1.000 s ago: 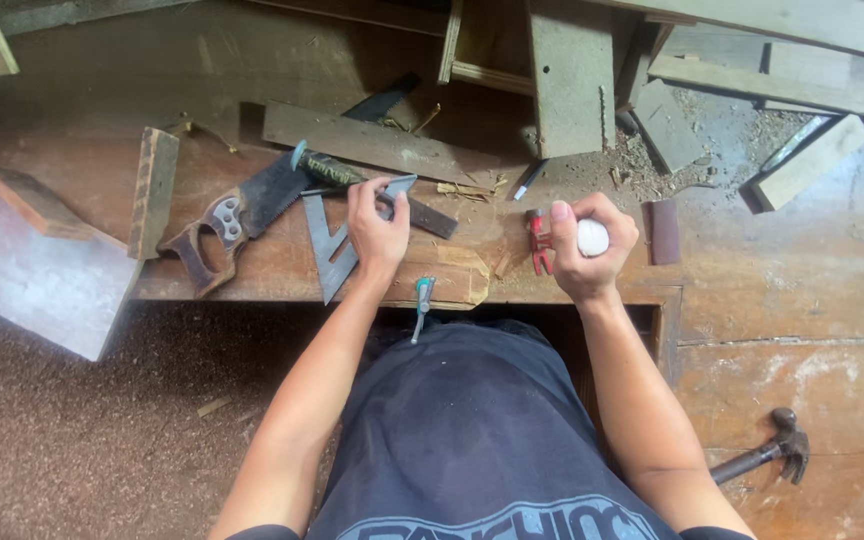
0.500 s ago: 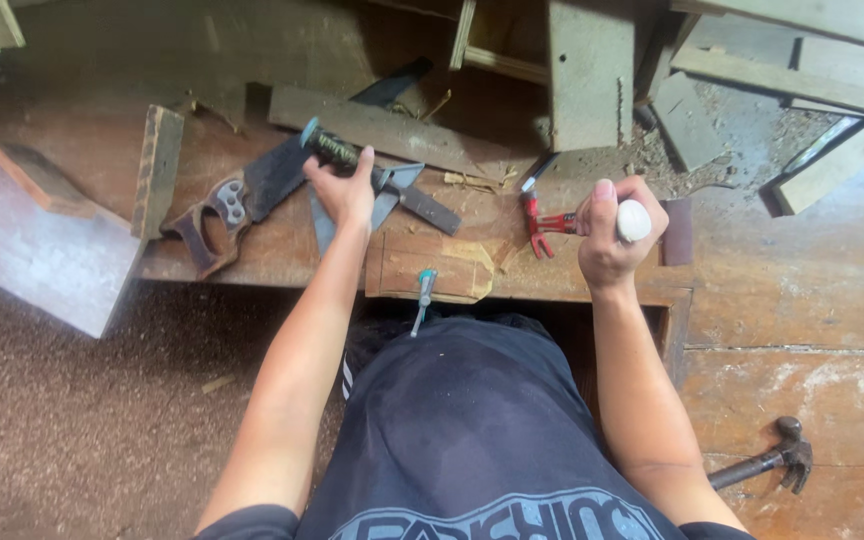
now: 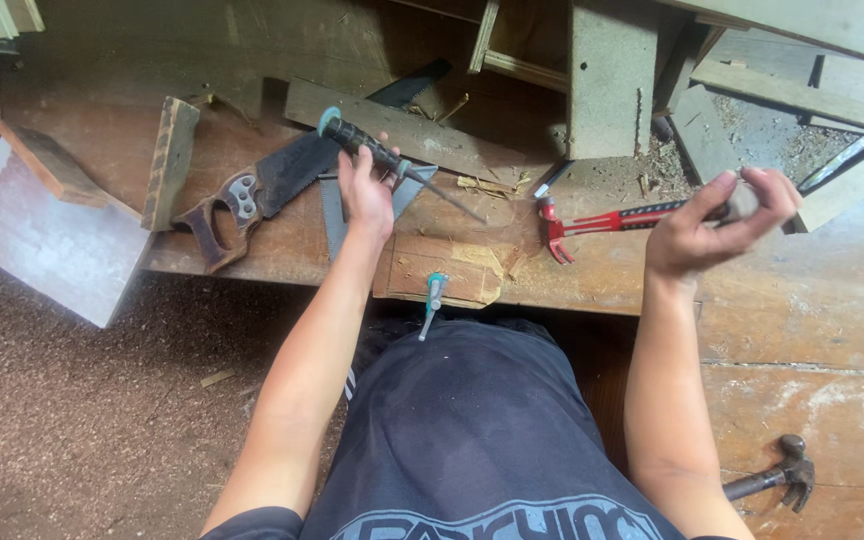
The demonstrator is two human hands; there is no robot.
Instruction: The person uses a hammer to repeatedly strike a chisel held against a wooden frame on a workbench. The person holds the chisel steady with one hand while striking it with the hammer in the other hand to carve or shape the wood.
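Note:
My left hand (image 3: pixel 367 195) is shut around a tool with a black grip, a teal cap and a thin metal shaft (image 3: pixel 372 150). It holds the tool slanted just above a metal square (image 3: pixel 332 215) on the wooden bench (image 3: pixel 252 255). My right hand (image 3: pixel 712 220) is over the bench's right part, its fingers curled loosely on the grey end of a red claw hammer (image 3: pixel 602 220). The hammer's head points left, close to the bench top. A small wooden block (image 3: pixel 452 270) lies at the bench's front edge between my arms.
A handsaw (image 3: pixel 252 195) lies left of my left hand, beside an upright wooden offcut (image 3: pixel 172 160). A white board (image 3: pixel 52 245) leans at the far left. A small teal tool (image 3: pixel 434 300) hangs at the bench edge. A second hammer (image 3: pixel 782 475) lies on the floor, right. Planks and sawdust crowd the back.
My left hand has picked the black-gripped tool up off the bench. My right hand has moved right, drawing the red hammer with it.

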